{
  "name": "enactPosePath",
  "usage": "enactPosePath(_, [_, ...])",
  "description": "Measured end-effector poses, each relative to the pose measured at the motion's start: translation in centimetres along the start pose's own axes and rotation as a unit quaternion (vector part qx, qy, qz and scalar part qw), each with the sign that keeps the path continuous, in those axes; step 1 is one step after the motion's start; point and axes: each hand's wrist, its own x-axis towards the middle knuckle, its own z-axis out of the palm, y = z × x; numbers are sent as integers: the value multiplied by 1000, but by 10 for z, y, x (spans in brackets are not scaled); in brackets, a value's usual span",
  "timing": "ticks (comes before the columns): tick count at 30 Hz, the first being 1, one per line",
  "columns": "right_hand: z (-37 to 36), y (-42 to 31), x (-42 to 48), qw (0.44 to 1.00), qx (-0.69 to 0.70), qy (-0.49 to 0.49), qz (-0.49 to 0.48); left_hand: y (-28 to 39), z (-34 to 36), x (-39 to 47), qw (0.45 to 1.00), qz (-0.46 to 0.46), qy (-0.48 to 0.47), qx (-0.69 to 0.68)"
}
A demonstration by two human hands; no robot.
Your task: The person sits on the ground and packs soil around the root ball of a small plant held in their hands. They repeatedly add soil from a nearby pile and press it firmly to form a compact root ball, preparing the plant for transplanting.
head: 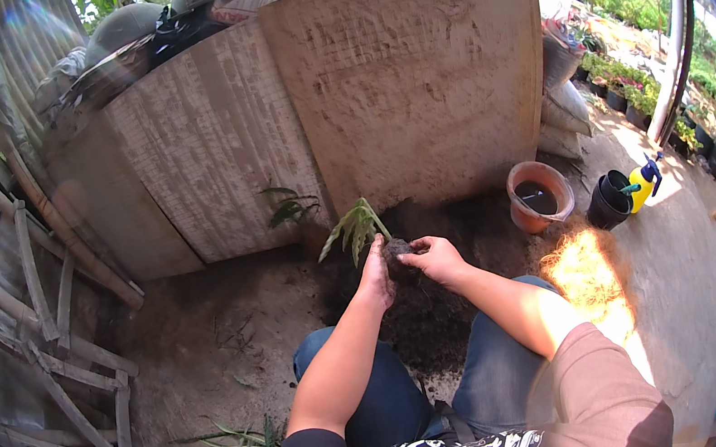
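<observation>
Between my two hands is a small leafy plant (pixel 359 229) with a dark, soil-covered root ball (pixel 398 252). My left hand (pixel 376 273) cups the left side of the root ball, palm against the soil. From the right, my right hand (pixel 437 259) pinches it with thumb and fingers. The pale green leaves droop to the left, and a thick stem rises above the ball. Directly below my hands, a heap of dark potting soil (pixel 430 323) lies on the ground between my knees.
An orange plastic bucket (pixel 521 214) holding dark liquid stands ahead right, beside black plastic pots (pixel 607 202) and a yellow spray bottle (pixel 642 185). Brown fibre (pixel 588 273) lies nearer. Boards (pixel 408 93) wall the far side; a wooden frame (pixel 50 376) stands left. Cut leaves (pixel 252 444) lie lower left.
</observation>
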Motion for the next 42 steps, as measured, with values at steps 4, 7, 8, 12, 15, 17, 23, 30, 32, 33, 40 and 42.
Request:
enactPosePath(4, [-2, 7, 10, 991, 128, -10, 28, 11, 1, -9, 997, 3, 16, 76])
enactPosePath(7, [1, 9, 15, 973, 218, -37, 64, 16, 1, -12, 997, 0, 18, 78])
enactPosePath(8, [1, 8, 17, 965, 247, -47, 76, 18, 1, -15, 997, 4, 22, 79])
enactPosePath(12, [2, -6, 11, 953, 267, -72, 121, 22, 7, -23, 996, 7, 48, 80])
enactPosePath(15, [8, -1, 16, 958, 246, -61, 130, 19, 4, -20, 994, 15, 68, 80])
enactPosePath(17, [11, 9, 22, 964, 244, -42, 95, 18, 7, -19, 995, 11, 74, 73])
enactPosePath(23, [23, 10, 20, 991, 36, 48, -116, 19, -12, -2, 998, 20, 37, -38])
enactPosePath(30, [15, -11, -2, 971, -34, 72, -226, 17, -13, 3, 990, 41, 8, -135])
enactPosePath(32, [13, -15, -5, 972, -10, 64, -226, 15, -11, 2, 990, 43, 1, -132])
enactPosePath(33, [10, -16, -6, 970, -11, 62, -237, 15, -6, 3, 989, 54, 6, -135])
enactPosePath(40, [-6, -31, -18, 962, 93, 43, -254, 22, 18, -15, 984, 51, -2, -173])
enactPosePath(42, [-12, -32, -16, 952, 96, 71, -282, 24, 16, -16, 982, 60, 18, -176])
